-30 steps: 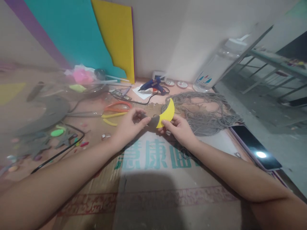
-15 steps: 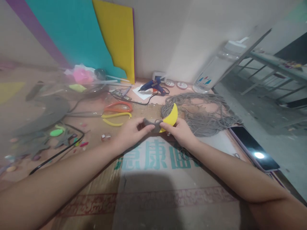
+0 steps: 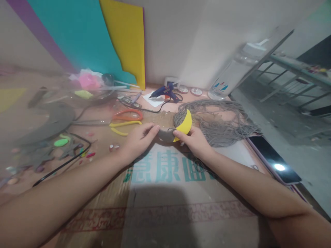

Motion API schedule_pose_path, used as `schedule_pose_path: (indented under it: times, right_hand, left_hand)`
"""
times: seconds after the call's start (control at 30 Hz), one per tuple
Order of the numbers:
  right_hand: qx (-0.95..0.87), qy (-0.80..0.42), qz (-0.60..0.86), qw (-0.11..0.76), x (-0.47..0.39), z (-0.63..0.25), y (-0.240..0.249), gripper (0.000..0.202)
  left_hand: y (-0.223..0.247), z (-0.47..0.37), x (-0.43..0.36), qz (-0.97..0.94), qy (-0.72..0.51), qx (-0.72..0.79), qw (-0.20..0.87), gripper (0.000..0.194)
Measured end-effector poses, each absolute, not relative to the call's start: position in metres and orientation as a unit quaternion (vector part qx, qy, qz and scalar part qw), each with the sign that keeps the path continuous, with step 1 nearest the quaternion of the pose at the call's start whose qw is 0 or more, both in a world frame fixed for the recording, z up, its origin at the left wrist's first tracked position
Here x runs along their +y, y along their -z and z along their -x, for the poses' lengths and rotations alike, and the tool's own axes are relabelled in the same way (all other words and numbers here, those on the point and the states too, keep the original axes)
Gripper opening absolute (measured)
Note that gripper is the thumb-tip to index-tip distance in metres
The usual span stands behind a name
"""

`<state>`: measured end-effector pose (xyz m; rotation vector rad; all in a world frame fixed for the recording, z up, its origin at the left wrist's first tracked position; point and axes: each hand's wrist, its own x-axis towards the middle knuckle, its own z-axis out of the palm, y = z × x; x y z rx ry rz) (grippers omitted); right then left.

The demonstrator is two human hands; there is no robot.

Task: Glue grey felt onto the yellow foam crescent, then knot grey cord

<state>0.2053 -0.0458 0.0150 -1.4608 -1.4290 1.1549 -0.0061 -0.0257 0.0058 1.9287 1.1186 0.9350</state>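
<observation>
Between my hands is a crescent moon, its right part bare yellow (image 3: 186,124) and its left part wrapped in grey yarn (image 3: 166,135). My left hand (image 3: 139,140) is closed at the left, wrapped tip, the thumb against the fingers. Around the crescent's middle, where grey meets yellow, my right hand (image 3: 196,141) pinches it, thumb in front and fingers behind. A loop of the yarn shows just beside the right thumb. Behind the right hand lies a large loose heap of grey yarn (image 3: 222,127).
A blue glue gun (image 3: 165,91) rests on white paper at the back. Orange-and-yellow-handled scissors (image 3: 128,115) lie to the left, near a grey crescent (image 3: 51,122) and small coloured bits. A clear bottle (image 3: 232,74) stands back right; a phone (image 3: 274,160) lies at the table's right edge.
My left hand has shifted slightly left along the crescent to its tip, uncovering more of the grey wrapping. My right hand keeps its hold in nearly the same place.
</observation>
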Motion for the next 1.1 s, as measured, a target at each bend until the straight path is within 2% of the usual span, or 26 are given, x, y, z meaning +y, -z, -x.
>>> schedule_pose_path:
  times: [0.27,0.37,0.57,0.9,1.1]
  right_hand:
    - [-0.571,-0.460,0.560,0.386,-0.0444,-0.2059,-0.0105,0.036]
    - [-0.565,-0.453,0.569,0.390,-0.0460,-0.2056,-0.0127,0.034]
    - [-0.559,-0.459,0.568,0.392,-0.0462,-0.2052,-0.0144,0.035]
    - [-0.564,-0.461,0.554,0.403,-0.0450,-0.2055,-0.0138,0.033]
    - [-0.574,-0.451,0.557,0.395,-0.0462,-0.2070,-0.0122,0.039]
  left_hand:
    - [-0.0060,0.0077,-0.0234,-0.741,-0.368,0.438,0.351,0.037]
    - [-0.0040,0.0065,-0.0233,-0.749,-0.339,0.443,0.358,0.043]
    - [-0.0042,0.0016,-0.0257,-0.751,-0.285,0.469,0.367,0.038]
    - [-0.0066,0.0012,-0.0256,-0.750,-0.300,0.443,0.390,0.036]
    - [-0.0052,0.0015,-0.0252,-0.751,-0.300,0.431,0.399,0.038]
